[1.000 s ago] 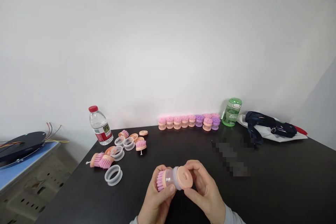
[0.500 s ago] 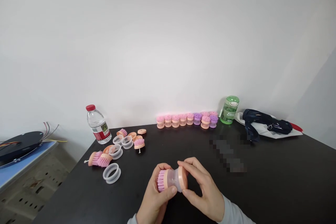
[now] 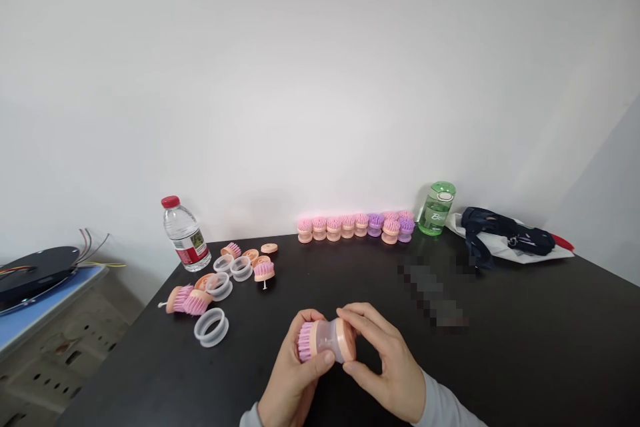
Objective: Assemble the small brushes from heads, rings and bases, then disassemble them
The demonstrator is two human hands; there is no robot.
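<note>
Between my hands, above the front of the black table, lies a small round scrub brush (image 3: 327, 340) on its side. Its pink bristles point left, its middle is a translucent waisted ring, and a peach cap (image 3: 346, 340) closes the right end. My left hand (image 3: 295, 367) is wrapped round the bristle end and the ring, thumb in front. The fingertips and thumb of my right hand (image 3: 387, 360) grip the rim of the cap. Off to the left lie loose parts: translucent rings (image 3: 211, 327), pink bristle heads (image 3: 197, 302) and peach caps (image 3: 269, 248).
Several pink and purple scrub brushes (image 3: 347, 227) stand in a row along the wall. A water bottle (image 3: 186, 237) is at the back left. A green bottle (image 3: 436, 210) and a dark blue strapped pouch (image 3: 510, 230) on a white bag sit at the back right.
Both hands keep their hold on the brush, with only a slight shift of the right fingers and cap. The whole view has moved a little.
</note>
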